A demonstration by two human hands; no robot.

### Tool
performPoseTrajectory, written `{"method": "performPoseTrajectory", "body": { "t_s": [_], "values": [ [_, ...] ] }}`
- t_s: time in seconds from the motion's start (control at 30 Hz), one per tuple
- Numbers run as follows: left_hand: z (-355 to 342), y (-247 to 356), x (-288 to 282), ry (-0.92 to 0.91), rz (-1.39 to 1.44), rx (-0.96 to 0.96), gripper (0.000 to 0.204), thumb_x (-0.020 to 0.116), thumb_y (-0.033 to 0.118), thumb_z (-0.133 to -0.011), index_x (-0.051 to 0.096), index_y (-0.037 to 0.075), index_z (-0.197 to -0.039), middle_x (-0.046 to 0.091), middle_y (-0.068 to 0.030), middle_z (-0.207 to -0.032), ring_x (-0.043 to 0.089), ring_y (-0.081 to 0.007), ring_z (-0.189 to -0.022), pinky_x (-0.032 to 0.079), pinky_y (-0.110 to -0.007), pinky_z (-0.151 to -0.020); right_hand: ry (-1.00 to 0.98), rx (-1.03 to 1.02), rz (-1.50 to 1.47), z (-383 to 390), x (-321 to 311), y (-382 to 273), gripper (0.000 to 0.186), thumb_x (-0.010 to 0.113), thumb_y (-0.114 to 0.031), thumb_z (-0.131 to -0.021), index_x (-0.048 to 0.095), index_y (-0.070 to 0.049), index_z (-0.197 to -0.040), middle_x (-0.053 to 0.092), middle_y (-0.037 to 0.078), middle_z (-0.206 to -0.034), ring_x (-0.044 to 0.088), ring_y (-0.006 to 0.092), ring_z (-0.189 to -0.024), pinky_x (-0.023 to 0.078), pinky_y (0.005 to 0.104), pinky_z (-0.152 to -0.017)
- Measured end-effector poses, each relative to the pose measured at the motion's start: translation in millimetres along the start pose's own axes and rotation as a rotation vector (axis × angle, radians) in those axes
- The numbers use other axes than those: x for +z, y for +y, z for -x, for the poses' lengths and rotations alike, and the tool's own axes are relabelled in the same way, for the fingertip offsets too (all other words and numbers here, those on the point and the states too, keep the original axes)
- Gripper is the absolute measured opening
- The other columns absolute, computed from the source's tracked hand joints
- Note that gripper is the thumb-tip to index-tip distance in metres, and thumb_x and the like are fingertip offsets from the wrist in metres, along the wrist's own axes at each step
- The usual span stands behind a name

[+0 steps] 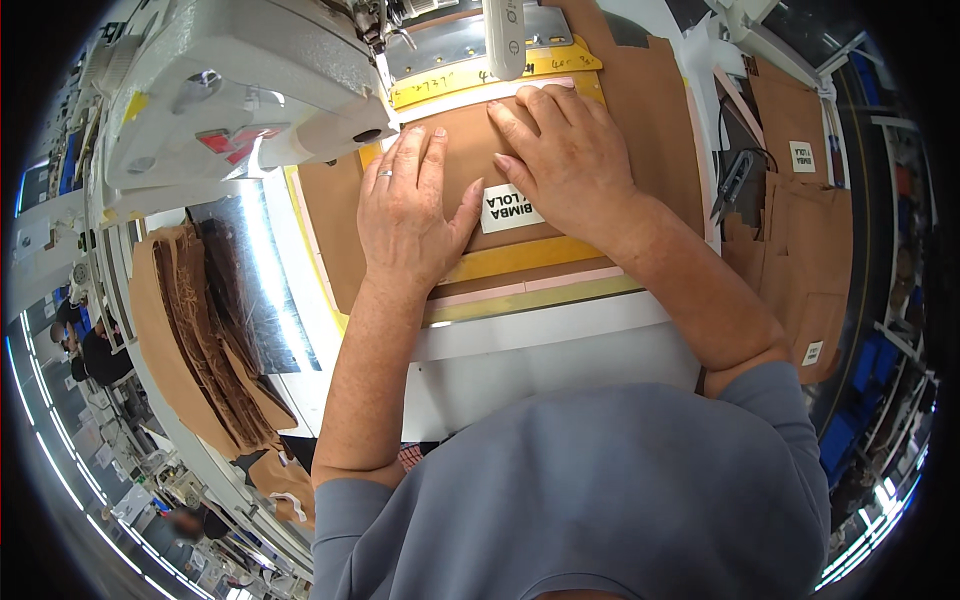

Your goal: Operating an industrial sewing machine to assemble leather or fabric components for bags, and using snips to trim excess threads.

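Note:
A brown fabric panel with a white printed label lies within a yellow template frame on a larger brown fabric piece. Both palms face down on it. My left hand, a ring on one finger, presses left of the label with fingers stretched toward the panel's far edge. To the label's right, my right hand lies flat, its fingertips near the white strip along the far edge. Neither hand grips anything. Beyond them is a yellow ruler-like bar with handwritten marks.
A large white sewing machine head stands at the upper left, close to my left hand. Stacked brown fabric pieces hang at the left. More labelled brown panels and a dark thread snipper lie to the right.

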State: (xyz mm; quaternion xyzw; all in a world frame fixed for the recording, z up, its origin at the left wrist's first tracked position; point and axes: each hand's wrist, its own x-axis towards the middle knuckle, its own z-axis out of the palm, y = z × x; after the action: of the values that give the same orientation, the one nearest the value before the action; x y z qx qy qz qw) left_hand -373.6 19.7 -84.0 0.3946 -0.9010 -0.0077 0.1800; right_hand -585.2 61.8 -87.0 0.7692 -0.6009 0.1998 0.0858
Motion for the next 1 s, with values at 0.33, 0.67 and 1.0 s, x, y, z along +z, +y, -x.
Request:
{"method": "performPoseTrajectory", "body": {
  "t_s": [0.33,0.67,1.0],
  "values": [
    [2.1,-11.6,-5.0,-0.034,-0.068,0.025,0.058,0.075,0.039,-0.091,0.067,0.003,-0.136,0.065,-0.0154,-0.137,0.062,-0.0306,-0.125,0.045,-0.044,-0.109,0.008,-0.008,-0.012,-2.3,2.6,-6.0,0.048,0.076,-0.037,-0.090,0.068,-0.011,-0.130,0.061,0.005,-0.121,0.056,0.0224,-0.116,0.046,0.0389,-0.100],
    [7.6,-24.8,-11.8,-0.083,-0.151,0.006,0.058,0.071,0.042,-0.094,0.066,0.006,-0.139,0.064,-0.0125,-0.140,0.064,-0.0245,-0.122,0.040,-0.043,-0.109,0.002,-0.006,-0.016,-3.0,3.3,-9.7,0.048,0.075,-0.042,-0.092,0.068,-0.014,-0.131,0.062,0.001,-0.118,0.055,0.0184,-0.117,0.039,0.0423,-0.109],
    [10.6,-34.3,-19.8,-0.159,-0.242,0.012,0.063,0.066,0.044,-0.097,0.061,0.002,-0.143,0.063,-0.0153,-0.140,0.066,-0.0231,-0.119,0.036,-0.047,-0.110,-0.043,-0.006,-0.015,-6.6,7.2,-14.8,0.053,0.074,-0.048,-0.093,0.068,-0.014,-0.132,0.063,0.000,-0.114,0.054,0.0185,-0.119,0.035,0.0471,-0.116]
  ]
}}
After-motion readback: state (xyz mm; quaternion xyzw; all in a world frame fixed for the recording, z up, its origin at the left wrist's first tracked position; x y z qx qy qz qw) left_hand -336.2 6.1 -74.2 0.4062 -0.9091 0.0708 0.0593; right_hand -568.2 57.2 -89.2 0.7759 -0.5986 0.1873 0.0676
